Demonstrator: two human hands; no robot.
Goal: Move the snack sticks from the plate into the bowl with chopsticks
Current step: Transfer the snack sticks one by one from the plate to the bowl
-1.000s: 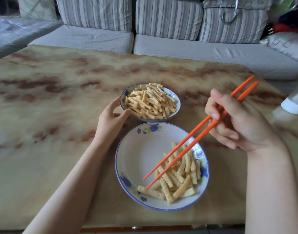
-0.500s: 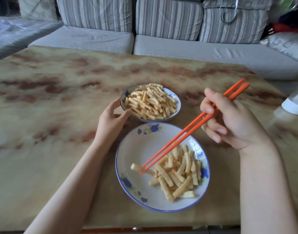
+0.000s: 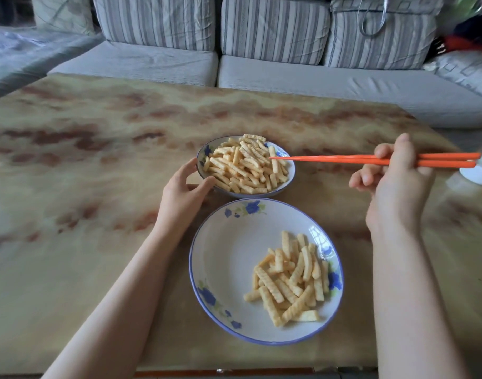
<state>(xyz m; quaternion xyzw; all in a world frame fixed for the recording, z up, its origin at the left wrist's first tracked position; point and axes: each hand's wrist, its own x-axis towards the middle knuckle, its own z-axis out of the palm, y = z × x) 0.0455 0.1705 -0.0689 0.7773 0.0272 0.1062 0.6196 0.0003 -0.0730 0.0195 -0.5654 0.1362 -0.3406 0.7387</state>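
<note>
Both forearms are bare from wrist to frame edge, ending in the left hand (image 3: 179,199) and the right hand (image 3: 398,192).

bowl (image 3: 284,155) 1 | plate (image 3: 229,255) 1 | chopsticks (image 3: 330,159) 2 | left hand (image 3: 181,194) 1 | right hand (image 3: 398,187) 1 | table (image 3: 70,192) 1

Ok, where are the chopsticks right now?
In the head view the orange chopsticks run level from the right hand on the right, their tips over the right side of the bowl, beyond the plate.

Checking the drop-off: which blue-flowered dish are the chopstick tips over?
The far, smaller bowl, heaped with snack sticks and held by the left hand; the chopsticks end over it. The near plate is larger, half bare.
</note>
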